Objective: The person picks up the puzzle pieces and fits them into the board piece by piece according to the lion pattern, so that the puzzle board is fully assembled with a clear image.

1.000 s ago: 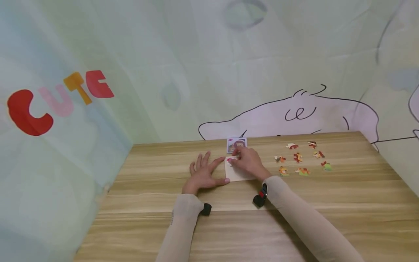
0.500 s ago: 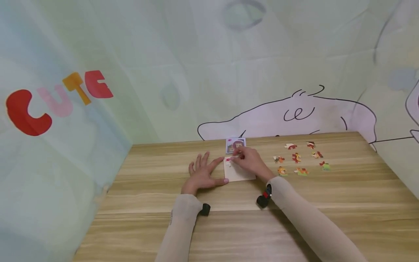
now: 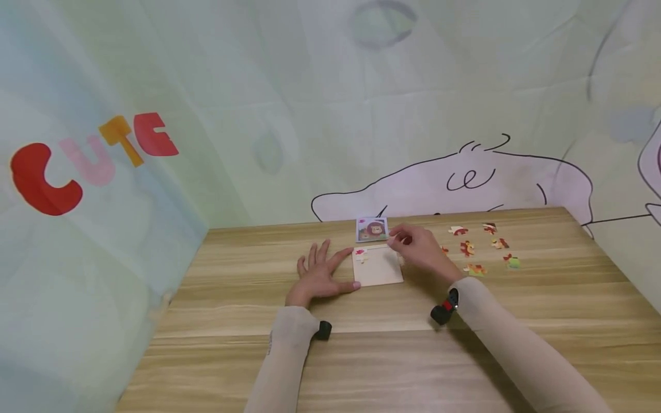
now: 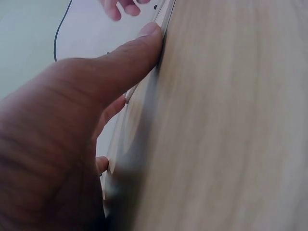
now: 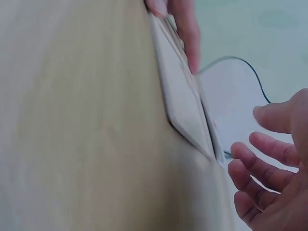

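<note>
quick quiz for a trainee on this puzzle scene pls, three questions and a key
1. Multiple choice: in the head view, which corner of the pale board holds the pink-flowered piece?
a) near right
b) far left
c) near left

2. True or false: the loose puzzle pieces all lie to the left of the board.

3. Short answer: which hand touches the board's left edge?

Key:
1. b
2. False; they lie to its right.
3. The left hand.

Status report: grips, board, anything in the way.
Left grip touching left edge of board. Right grip empty, near board's far right corner. Pink piece at far left corner. No obstruction seen.
</note>
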A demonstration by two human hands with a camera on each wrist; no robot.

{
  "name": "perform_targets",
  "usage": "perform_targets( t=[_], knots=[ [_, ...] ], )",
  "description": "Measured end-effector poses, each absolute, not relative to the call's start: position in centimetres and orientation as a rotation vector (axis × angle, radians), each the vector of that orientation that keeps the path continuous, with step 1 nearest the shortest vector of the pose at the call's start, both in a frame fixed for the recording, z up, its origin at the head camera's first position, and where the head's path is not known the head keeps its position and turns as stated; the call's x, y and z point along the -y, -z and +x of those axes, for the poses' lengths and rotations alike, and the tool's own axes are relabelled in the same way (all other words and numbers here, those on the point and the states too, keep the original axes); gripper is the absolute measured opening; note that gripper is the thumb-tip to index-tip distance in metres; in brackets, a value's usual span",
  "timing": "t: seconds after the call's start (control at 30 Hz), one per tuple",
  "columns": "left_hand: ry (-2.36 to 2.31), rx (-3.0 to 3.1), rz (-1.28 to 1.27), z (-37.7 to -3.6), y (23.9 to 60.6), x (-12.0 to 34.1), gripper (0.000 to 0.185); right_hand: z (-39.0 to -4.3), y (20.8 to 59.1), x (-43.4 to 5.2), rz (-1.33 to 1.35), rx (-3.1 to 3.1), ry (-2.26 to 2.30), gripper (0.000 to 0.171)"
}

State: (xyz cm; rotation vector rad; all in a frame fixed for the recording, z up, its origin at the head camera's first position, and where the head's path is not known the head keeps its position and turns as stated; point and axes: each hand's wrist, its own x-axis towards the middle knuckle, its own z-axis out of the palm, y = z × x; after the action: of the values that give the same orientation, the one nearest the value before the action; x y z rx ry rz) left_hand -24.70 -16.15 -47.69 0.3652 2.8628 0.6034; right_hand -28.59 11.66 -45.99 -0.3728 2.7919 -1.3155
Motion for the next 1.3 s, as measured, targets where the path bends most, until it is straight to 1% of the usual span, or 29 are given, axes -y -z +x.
perform_targets(
  t=[0.17,0.3,0.47,0.7,1.0,1.3],
  knots=[
    [-0.595,-2.860,0.379,-24.8,47.7,16.1,0.092,-29.0,45.1,-14.7,-0.310,-2.816,1.290,0.027],
    [-0.610,-2.861,0.397,-24.9,47.5,16.1,0.092,-29.6,44.6,-17.4,-0.280,-2.850,1.273,0.034],
    [-0.611,-2.856,0.402,-25.0,47.4,16.1,0.093,-30.0,44.5,-20.4,-0.158,-2.858,1.243,0.043],
    [-0.603,-2.858,0.387,-24.8,47.6,16.2,0.092,-30.9,44.6,-23.8,-0.140,-2.910,1.152,0.040],
    [-0.618,-2.859,0.383,-24.6,47.5,16.3,0.092,-31.3,45.0,-26.4,-0.189,-2.897,1.021,0.040],
    [-0.622,-2.859,0.385,-24.6,47.5,16.4,0.092,-31.7,46.1,-26.6,-0.305,-2.929,1.050,0.033]
  ],
)
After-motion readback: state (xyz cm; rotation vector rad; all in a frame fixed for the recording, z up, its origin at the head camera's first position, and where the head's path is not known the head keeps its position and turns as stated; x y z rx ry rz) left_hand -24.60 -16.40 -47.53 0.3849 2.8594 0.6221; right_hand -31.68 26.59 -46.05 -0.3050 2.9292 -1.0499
